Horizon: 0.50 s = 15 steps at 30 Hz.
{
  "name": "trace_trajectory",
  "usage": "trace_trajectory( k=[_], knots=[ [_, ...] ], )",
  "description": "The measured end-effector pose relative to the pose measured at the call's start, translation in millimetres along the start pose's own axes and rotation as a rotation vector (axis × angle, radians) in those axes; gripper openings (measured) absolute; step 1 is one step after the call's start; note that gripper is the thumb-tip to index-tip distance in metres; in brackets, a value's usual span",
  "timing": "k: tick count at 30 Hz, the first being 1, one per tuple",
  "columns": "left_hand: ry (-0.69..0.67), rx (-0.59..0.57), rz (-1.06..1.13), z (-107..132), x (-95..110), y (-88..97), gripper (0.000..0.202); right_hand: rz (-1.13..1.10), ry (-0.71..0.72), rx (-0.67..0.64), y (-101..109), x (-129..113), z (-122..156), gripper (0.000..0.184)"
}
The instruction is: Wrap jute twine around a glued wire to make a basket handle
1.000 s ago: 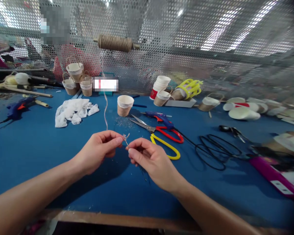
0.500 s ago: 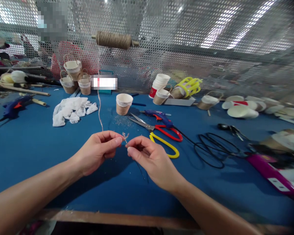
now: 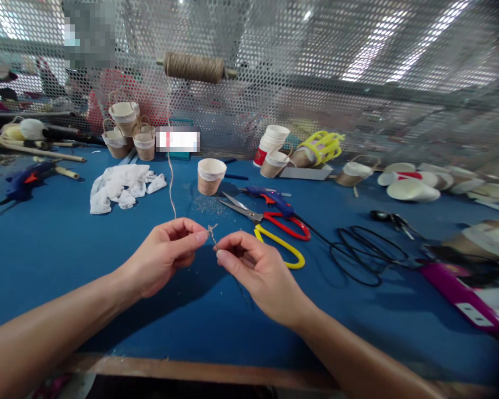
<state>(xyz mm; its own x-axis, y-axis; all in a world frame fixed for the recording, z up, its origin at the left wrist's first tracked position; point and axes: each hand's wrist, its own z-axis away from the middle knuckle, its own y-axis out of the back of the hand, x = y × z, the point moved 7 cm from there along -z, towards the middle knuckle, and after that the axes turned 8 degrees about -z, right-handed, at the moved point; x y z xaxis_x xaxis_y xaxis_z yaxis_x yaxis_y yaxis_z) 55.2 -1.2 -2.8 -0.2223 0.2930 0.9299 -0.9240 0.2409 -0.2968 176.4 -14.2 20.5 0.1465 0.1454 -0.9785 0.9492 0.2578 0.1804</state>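
Note:
Over the middle of the blue table, my left hand (image 3: 170, 249) pinches twine (image 3: 172, 188) that runs down from a brown spool (image 3: 194, 67) on the mesh. My right hand (image 3: 258, 269) is closed on a thin dark wire (image 3: 214, 239), and a twist of twine shows around its upper end between my fingertips. The wire's lower end hangs below my right hand. Just beyond my hands stands a small cup (image 3: 212, 176) with a brown wrap and white rim. Scissors (image 3: 261, 219) with red and yellow handles lie by my right hand.
A blue glue gun (image 3: 270, 198) lies behind the scissors, its black cord (image 3: 366, 255) coiled on the right. White lace pieces (image 3: 120, 185) lie left of the cup. Several handled cups (image 3: 125, 119) are stacked at the back left. A purple power strip (image 3: 457, 293) sits at right.
Both hands stay almost in place. The twist of twine at the wire's tip has shifted slightly between my fingers.

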Motion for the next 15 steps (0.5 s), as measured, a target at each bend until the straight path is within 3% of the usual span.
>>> trace_trajectory(
  k=[15],
  knots=[
    [0.0,-0.018,-0.032,0.9,-0.6,-1.5,0.018,0.006,-0.009,-0.001,-0.9,2.2,-0.7,0.004]
  ],
)
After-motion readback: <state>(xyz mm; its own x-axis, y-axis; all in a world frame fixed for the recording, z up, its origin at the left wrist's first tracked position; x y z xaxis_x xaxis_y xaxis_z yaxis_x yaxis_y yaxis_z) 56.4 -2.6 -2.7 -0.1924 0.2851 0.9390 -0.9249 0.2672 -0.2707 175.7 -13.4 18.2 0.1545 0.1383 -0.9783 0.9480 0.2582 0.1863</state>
